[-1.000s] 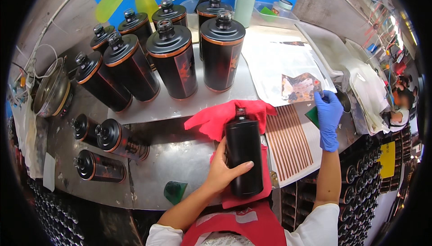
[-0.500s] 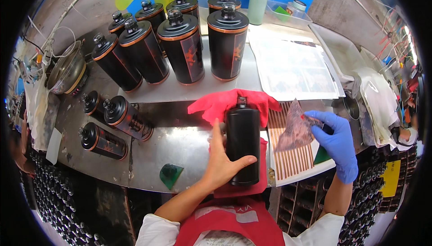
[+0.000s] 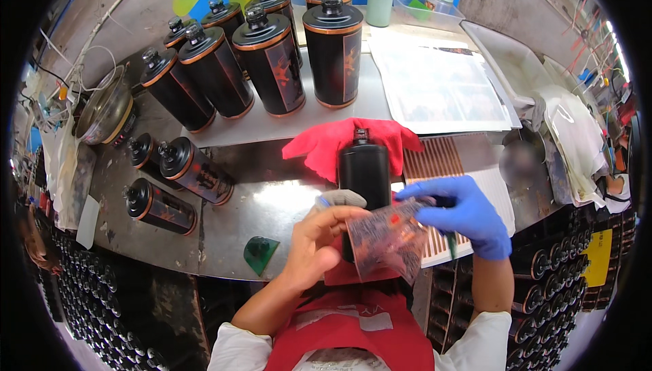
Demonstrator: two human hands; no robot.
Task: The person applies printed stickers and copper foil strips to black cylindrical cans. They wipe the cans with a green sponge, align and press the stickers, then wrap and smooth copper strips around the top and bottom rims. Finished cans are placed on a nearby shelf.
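The right hand (image 3: 468, 216) pinches a patterned sheet (image 3: 390, 238); half-curled left hand (image 3: 309, 245) meets its edge, grip unclear. Black bottle (image 3: 365, 171) beneath looks bare; farther bottles (image 3: 268, 72) are decorated.

Patterned film (image 3: 390, 242) now over black bottle (image 3: 365, 167) (left grip (image 3: 312, 242) at film's edge)
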